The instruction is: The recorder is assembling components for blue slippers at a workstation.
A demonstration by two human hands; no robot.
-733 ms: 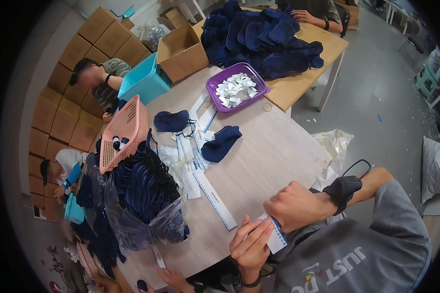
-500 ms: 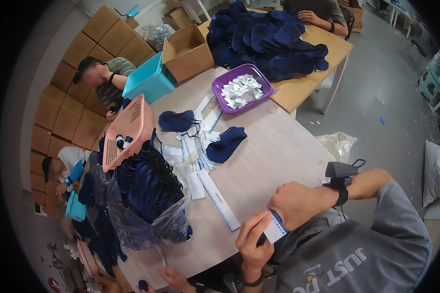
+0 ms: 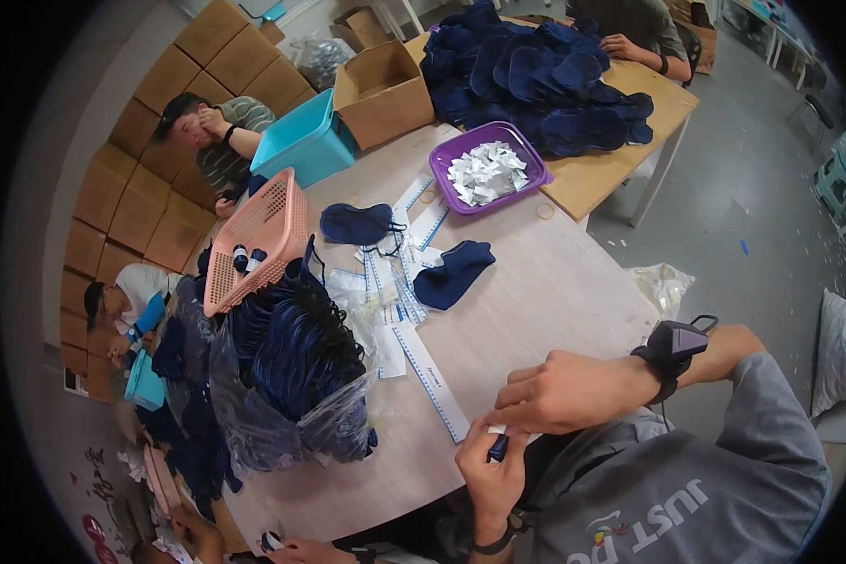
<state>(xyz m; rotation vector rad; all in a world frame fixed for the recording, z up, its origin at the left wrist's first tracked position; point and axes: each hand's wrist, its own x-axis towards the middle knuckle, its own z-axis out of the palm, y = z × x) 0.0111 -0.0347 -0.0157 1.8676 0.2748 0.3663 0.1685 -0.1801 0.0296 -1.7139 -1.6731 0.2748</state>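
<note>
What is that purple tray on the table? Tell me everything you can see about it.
The purple tray is a shallow, rounded-rectangle bin that looks like plastic, with a raised rim all round. It sits upright near the far side of the pale table, where that table meets a wooden table. Inside lies a loose heap of small white paper slips, covering most of the bottom. No hand touches it. A pile of dark blue eye masks lies just beyond it.

We see a purple tray (image 3: 442,172) of white paper slips beside a cardboard box (image 3: 383,94). A pink basket (image 3: 254,240) leans by a turquoise bin (image 3: 305,146).
</note>
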